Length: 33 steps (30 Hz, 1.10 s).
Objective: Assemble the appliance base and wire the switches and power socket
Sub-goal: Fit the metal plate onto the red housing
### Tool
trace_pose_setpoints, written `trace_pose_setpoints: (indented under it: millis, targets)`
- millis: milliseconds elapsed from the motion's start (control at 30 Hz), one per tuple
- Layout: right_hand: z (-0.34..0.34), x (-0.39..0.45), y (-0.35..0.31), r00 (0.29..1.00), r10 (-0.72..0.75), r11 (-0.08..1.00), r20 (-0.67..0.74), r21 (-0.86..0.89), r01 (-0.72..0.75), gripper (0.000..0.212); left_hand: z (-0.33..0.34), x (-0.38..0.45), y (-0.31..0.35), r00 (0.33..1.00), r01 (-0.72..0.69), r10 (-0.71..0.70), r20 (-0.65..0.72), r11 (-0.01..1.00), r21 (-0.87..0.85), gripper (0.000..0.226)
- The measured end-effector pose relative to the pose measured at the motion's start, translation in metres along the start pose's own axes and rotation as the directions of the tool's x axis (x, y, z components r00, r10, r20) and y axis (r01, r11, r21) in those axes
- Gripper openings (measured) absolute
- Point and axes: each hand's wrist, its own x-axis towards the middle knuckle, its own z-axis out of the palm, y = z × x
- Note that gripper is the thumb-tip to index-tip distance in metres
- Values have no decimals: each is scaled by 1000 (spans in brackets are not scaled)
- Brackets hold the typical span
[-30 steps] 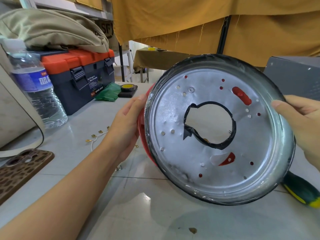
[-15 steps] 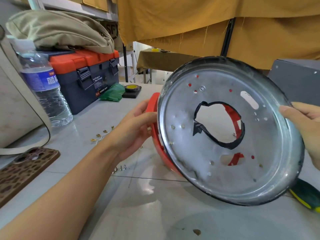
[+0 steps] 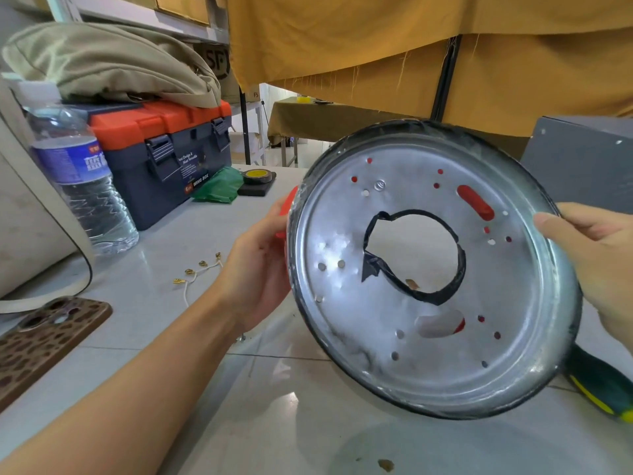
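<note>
A round silver metal base plate [image 3: 513, 337] with a black rim, many small holes and a large tape-edged central hole is held up on edge above the table, facing me. A red plastic housing [image 3: 289, 204] sits behind it and shows through the holes. My left hand [image 3: 260, 269] grips the left edge, fingers wrapped behind the red part. My right hand [image 3: 596, 262] holds the right rim, thumb on the front. White wires with brass terminals [image 3: 198, 272] lie on the table to the left.
A water bottle [image 3: 78, 186], an orange-and-navy toolbox [image 3: 171, 156] with a khaki bag on top, a green cloth, a tape roll [image 3: 257, 178], a patterned phone [image 3: 44, 337], a grey box [image 3: 582, 162] and a green-yellow tool handle [image 3: 603, 385] surround the white tiled table.
The plate has been turned slightly between my hands; the red housing behind it now lines up differently with the slots and the central hole shows table instead of red.
</note>
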Motion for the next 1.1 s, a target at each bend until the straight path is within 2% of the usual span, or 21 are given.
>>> trace_pose_setpoints:
  millis: [67, 200, 400, 467, 733, 967, 1100]
  targets:
    - [1, -1, -2, 1000, -14, 1000, -10, -15, 14, 28, -2, 0, -1, 1000, -13, 12, -11, 999, -32, 29]
    - [2, -1, -4, 999, -46, 998, -23, -53, 45, 26, -2, -1, 1, 1000, 0, 0, -2, 1000, -30, 38]
    - [3, -2, -10, 997, -72, 993, -31, -99, 68, 23, 0, -3, 2, 998, 63, -63, 28, 998, 8, 72]
    - [3, -3, -12, 996, -85, 990, -28, -119, 81, 23, 1, -3, 3, 997, 70, -70, 31, 998, 8, 75]
    - [6, -5, -15, 994, -107, 973, -27, -210, 99, 40, 4, -3, 1, 999, -44, 44, 10, 999, 30, 37]
    - [9, -10, -27, 996, -80, 977, -29, -200, 73, 32, 4, -1, 0, 996, -79, 76, 51, 995, 58, 37]
    - [10, -11, -31, 998, -54, 994, -24, -92, 51, 27, 5, 0, -2, 997, -61, 58, 41, 995, 84, 42]
